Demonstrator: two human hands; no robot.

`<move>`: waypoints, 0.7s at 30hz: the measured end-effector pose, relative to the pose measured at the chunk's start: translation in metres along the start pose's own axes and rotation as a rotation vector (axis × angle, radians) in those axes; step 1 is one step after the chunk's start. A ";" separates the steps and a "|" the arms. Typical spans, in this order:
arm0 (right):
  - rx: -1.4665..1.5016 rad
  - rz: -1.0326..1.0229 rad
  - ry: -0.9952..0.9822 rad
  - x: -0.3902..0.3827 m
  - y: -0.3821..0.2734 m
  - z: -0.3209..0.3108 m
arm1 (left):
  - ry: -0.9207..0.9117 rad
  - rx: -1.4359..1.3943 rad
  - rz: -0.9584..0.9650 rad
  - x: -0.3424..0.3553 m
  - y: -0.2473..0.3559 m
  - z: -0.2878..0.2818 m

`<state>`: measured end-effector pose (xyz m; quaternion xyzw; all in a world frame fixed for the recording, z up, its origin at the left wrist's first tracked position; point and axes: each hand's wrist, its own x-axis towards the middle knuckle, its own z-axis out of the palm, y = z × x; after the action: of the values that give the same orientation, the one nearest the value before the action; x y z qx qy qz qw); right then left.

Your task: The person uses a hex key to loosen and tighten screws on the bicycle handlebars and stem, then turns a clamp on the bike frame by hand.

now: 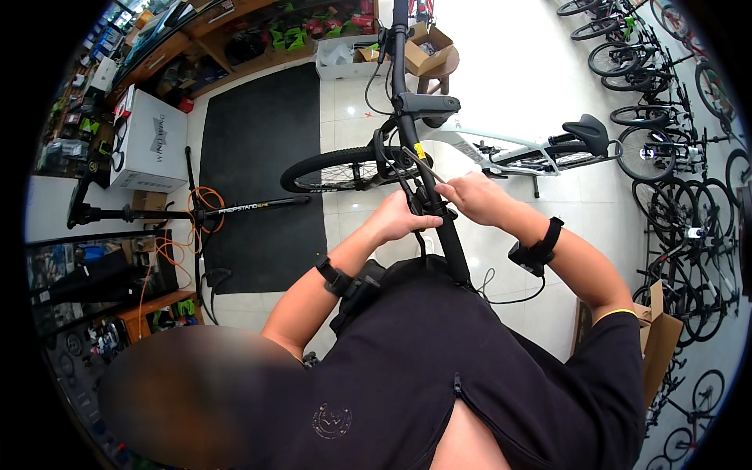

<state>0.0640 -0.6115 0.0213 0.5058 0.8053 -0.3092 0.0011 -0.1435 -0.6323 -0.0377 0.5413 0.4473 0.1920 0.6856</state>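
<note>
A white bicycle [470, 145] stands in front of me, its black handlebar [401, 66] running from the top of the view down to my body. My left hand [401, 218] is closed round the handlebar beside the brake lever clamp, thumb laid across the bar. My right hand [479, 197] is just right of the bar, fingers closed in a pinch on the end of a slim grey rod [425, 166]. Whether the rod is a tool or a cable I cannot make out. Black cables [379, 153] curve beside the stem [427, 103]. My fingers partly hide the clamp.
A black mat [262, 180] lies on the tiled floor at left, with a repair stand [258, 207] and an orange hose [205, 196]. A large white box [149, 139] stands farther left. An open carton [429, 48] rests on a stool [441, 74]. Several bicycles [642, 117] line the right.
</note>
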 end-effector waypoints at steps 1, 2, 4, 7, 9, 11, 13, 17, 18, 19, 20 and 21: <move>0.034 0.035 -0.002 0.001 0.000 0.000 | -0.002 -0.006 0.001 -0.001 0.002 0.001; 0.068 0.070 -0.004 0.003 0.001 0.000 | -0.004 -0.013 0.002 -0.003 0.006 0.001; 0.103 0.088 0.009 0.006 0.005 0.003 | -0.005 -0.032 0.020 -0.003 0.007 0.002; 0.318 0.239 -0.013 0.016 0.003 0.002 | -0.014 -0.032 0.046 0.000 -0.001 -0.001; 0.570 0.494 -0.130 0.026 0.011 0.002 | -0.035 0.026 0.041 0.003 -0.001 -0.005; 0.748 0.562 -0.310 0.038 0.041 0.008 | -0.056 0.040 -0.002 0.004 0.005 -0.005; 0.812 0.597 -0.355 0.039 0.033 -0.003 | -0.042 0.026 -0.027 0.002 0.009 -0.006; 0.662 0.543 -0.285 0.040 0.034 -0.013 | -0.009 -0.013 -0.013 0.002 0.007 -0.001; 0.486 0.431 -0.175 0.040 0.035 -0.011 | 0.002 -0.024 -0.012 0.001 0.007 0.000; 0.316 0.318 -0.064 0.040 0.038 -0.006 | 0.010 -0.033 -0.013 0.001 0.007 0.001; 0.103 0.110 0.230 0.038 0.055 0.011 | 0.018 -0.043 -0.013 0.001 0.006 0.002; 0.072 -0.006 0.294 0.036 0.055 0.012 | 0.030 -0.056 -0.020 0.001 0.004 0.005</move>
<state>0.0878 -0.5720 -0.0269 0.5430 0.7865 -0.2608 -0.1360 -0.1384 -0.6332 -0.0339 0.5147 0.4573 0.2058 0.6954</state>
